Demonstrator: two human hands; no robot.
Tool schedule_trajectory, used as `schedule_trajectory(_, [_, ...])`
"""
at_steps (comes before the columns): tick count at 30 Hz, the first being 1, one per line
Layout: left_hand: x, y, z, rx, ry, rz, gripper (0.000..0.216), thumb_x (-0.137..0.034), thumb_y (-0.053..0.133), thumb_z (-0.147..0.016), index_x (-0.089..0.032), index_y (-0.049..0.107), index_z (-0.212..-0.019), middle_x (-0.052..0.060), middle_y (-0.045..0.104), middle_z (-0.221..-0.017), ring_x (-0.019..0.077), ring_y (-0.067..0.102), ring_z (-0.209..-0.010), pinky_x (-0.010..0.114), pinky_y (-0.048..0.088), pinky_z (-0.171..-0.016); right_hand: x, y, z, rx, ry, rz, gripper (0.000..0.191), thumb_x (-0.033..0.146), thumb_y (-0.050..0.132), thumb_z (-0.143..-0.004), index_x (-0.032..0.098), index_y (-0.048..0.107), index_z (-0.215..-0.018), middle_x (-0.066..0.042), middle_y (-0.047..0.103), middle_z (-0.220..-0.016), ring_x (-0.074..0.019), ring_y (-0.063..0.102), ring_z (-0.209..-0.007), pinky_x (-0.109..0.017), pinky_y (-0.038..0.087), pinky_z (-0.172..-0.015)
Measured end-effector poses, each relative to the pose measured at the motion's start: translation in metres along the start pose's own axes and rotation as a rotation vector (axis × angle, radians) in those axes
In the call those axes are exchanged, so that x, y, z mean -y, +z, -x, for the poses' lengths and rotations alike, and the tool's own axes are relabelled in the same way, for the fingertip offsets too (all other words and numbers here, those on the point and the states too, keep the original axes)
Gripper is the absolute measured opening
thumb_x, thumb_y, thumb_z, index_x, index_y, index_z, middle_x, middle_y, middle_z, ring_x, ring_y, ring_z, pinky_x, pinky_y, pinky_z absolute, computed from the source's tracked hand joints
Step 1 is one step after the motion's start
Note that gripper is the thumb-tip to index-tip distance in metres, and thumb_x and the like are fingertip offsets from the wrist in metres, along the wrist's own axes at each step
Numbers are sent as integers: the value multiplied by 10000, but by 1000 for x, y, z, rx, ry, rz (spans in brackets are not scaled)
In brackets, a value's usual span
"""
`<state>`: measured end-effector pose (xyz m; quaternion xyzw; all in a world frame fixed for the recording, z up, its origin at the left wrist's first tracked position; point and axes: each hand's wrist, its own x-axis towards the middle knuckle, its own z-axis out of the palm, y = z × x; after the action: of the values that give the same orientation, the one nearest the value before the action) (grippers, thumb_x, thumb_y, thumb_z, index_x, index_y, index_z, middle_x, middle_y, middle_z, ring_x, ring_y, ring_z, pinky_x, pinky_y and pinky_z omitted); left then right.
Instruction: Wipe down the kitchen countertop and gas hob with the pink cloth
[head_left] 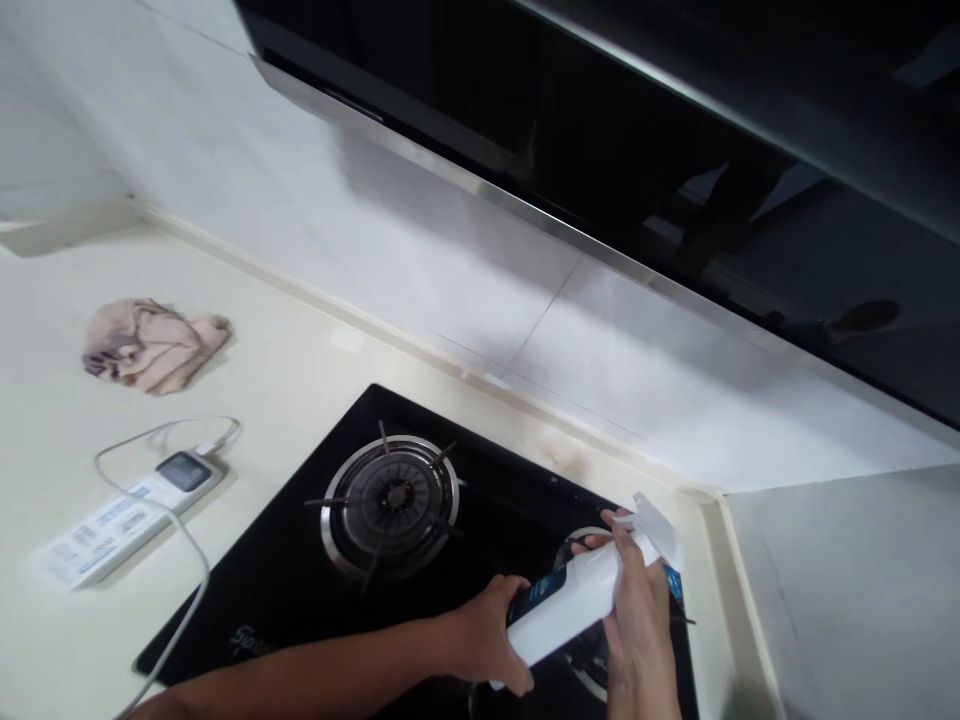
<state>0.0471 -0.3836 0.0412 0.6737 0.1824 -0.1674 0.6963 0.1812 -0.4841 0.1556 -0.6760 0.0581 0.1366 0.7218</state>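
I hold a white spray bottle with a blue label, tilted over the right side of a black gas hob. My left hand grips the bottle's lower body, fingers wrapped round it. My right hand is closed round the upper part, fingertips by the white trigger head. The bottle hides most of the right burner. The left burner with its metal ring and pan supports lies uncovered.
A crumpled pinkish cloth lies on the cream counter at left. Nearer me sits a white power bank with a white cable looping toward the hob. A black range hood overhangs the white tiled wall.
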Motion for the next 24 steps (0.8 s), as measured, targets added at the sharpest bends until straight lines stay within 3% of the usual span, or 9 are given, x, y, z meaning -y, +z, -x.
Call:
schedule_trajectory(6, [7,-4,16,2,27,30,1312,-287,980,-373,-226,466,-1578,108,595,-1422,350,624,-1245,450,526,-1100,2,12,21,72,-58,74,687,568,877,-765,230,627,-1309,18,736,-810,-189,734,-699,-283,604,-629])
schedule_trajectory(11, [18,-14,37,-9,116,72,1273,-339,991,-401,-252,463,-1557,92,600,-1401,328,622,-1214,448,522,-1094,-3,21,40,155,-73,89,830,527,906,-747,282,546,-1454,-29,763,-1148,-197,754,-839,-308,629,-686])
schedule_trajectory(14, [25,-24,51,-39,157,53,1246,-353,973,-426,-229,453,-1552,119,577,-1441,337,609,-1249,471,492,-1144,-10,28,51,191,-69,75,903,534,905,-745,300,481,-1507,-45,743,-1226,-199,745,-833,-365,656,-736])
schedule_trajectory(19, [45,-40,70,-129,285,32,1187,-371,945,-439,-214,464,-1513,132,563,-1453,352,589,-1263,492,469,-1168,-18,47,67,228,-76,44,896,506,936,-700,306,511,-1464,-39,726,-1224,-214,739,-865,-414,666,-781])
schedule_trajectory(24, [63,-64,84,-176,351,87,1152,-322,906,-481,-257,410,-1518,79,603,-1359,316,598,-1208,453,495,-1114,-18,91,86,320,-111,76,883,527,905,-739,277,479,-1471,38,717,-876,-187,692,-738,-336,602,-724])
